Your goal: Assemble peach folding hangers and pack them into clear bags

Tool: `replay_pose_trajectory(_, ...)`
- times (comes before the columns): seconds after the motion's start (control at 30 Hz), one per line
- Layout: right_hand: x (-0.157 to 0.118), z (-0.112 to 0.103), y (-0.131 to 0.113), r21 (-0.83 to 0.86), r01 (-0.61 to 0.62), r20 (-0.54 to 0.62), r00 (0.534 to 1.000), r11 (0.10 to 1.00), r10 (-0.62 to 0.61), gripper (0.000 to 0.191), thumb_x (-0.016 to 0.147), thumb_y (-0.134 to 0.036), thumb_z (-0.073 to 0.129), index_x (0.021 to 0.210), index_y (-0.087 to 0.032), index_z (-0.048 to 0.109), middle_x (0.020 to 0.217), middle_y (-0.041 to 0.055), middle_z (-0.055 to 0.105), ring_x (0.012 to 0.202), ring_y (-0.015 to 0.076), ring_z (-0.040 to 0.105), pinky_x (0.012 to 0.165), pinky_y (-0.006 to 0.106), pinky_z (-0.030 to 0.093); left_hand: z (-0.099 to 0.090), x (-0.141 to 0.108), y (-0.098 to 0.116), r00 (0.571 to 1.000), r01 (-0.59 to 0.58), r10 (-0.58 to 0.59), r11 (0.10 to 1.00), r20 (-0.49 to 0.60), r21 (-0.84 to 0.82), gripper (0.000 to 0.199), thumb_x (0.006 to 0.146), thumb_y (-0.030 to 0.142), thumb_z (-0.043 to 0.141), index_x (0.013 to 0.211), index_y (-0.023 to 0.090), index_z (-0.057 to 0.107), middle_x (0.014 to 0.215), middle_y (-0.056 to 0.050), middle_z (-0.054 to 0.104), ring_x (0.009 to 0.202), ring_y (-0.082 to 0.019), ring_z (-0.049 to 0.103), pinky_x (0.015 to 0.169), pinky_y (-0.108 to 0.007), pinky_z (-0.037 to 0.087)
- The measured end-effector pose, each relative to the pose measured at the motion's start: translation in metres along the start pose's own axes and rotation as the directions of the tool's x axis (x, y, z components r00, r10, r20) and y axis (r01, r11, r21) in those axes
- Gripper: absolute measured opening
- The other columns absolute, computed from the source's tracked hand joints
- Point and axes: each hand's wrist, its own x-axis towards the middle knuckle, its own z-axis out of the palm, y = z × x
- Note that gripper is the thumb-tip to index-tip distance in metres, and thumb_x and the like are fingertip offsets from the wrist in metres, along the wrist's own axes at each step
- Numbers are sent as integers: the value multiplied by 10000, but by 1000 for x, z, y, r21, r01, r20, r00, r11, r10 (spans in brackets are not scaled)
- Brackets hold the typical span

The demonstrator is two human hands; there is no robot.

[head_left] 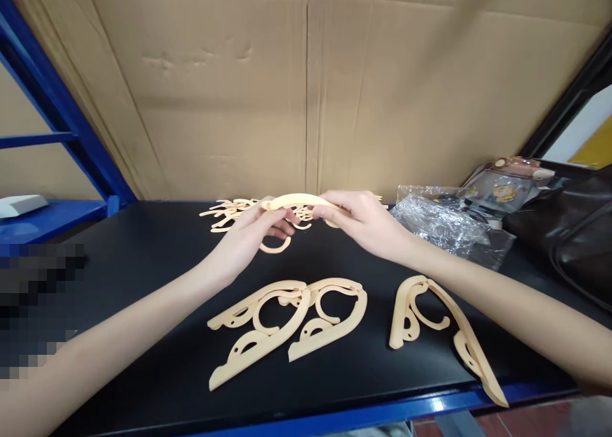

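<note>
Between my two hands, above the black tabletop, is a cream folding clothes hanger [299, 200], its curved arm lying roughly level. My left hand [255, 227] pinches its left end, thumb in front. Fingers of my right hand [356, 217] close round its right end. A curved hook [276, 246] shows just below my left hand; whether it belongs to the held hanger I cannot tell. Nearer to me lie a folding hanger [287, 325] at centre left, another [351, 335] overlapping it, and a third [437, 316] at right with its arms spread apart.
Loose cream hanger pieces [224, 215] are heaped at the back of the black table [157, 265]. Crumpled clear plastic [435, 223] and a dark bag [559, 233] sit at right. Cardboard [215, 93] walls the back. A blue frame [62, 99] stands at left.
</note>
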Motion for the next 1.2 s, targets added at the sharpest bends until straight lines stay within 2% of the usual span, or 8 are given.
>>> replay_pose_trajectory(0.13,6,-8,9,-120,-2,-8,1000,993,1,346,985,-362,416,805,-140,610,835,33,598,750,129,543,718,262,382,1,-2,1,999,38,-41,994,25,100,280,908,403,531,774,163,585,630,26,500,480,-78,399,483,-193,435)
replay_pose_trajectory(0.27,6,-9,14,-206,86,21,996,975,-83,282,987,-190,363,1175,-117,560,1052,89,646,908,162,589,796,279,416,5,-4,10,996,65,-65,998,62,0,266,920,405,519,863,165,618,649,23,495,440,-69,338,420,-198,459)
replay_pose_trajectory(0.4,7,-9,11,-394,139,53,990,909,-128,299,991,-177,318,1214,-112,506,1040,97,650,844,175,605,713,285,418,8,1,22,991,131,-126,982,51,-132,283,932,379,523,806,142,611,704,-1,494,464,-68,393,390,-183,421)
replay_pose_trajectory(0.63,18,0,1,-823,241,177,969,515,-171,303,950,-60,261,1054,-136,535,905,98,613,671,165,591,491,297,214,9,21,31,932,353,-305,891,197,-287,269,937,229,497,701,123,569,620,9,418,404,-34,287,322,-136,226)
replay_pose_trajectory(0.77,20,4,13,-850,317,268,948,420,-173,328,947,-56,208,1061,-106,511,889,126,611,646,197,606,476,311,201,15,30,30,881,461,-390,836,269,-299,295,942,154,436,659,127,517,592,23,381,389,-24,243,344,-141,211)
replay_pose_trajectory(0.9,25,2,26,-810,299,322,946,504,-44,252,863,-28,380,1067,-90,514,807,113,650,633,213,613,491,304,210,25,43,26,916,362,-369,929,157,73,339,959,187,410,638,137,508,584,22,397,405,-42,273,390,-178,243)
replay_pose_trajectory(1.03,32,-1,38,-732,209,308,951,648,42,264,784,-12,455,1016,-92,552,791,121,667,636,200,600,496,288,212,31,62,20,952,272,-302,905,46,326,347,905,226,505,570,141,534,547,-2,464,414,-80,369,426,-233,264)
replay_pose_trajectory(1.2,47,-9,57,-320,-111,250,948,941,197,195,819,-36,441,693,-143,543,613,36,606,447,88,446,496,257,272,43,77,13,978,131,-194,852,74,506,305,839,211,535,539,155,555,523,-9,525,432,-113,422,488,-267,295)
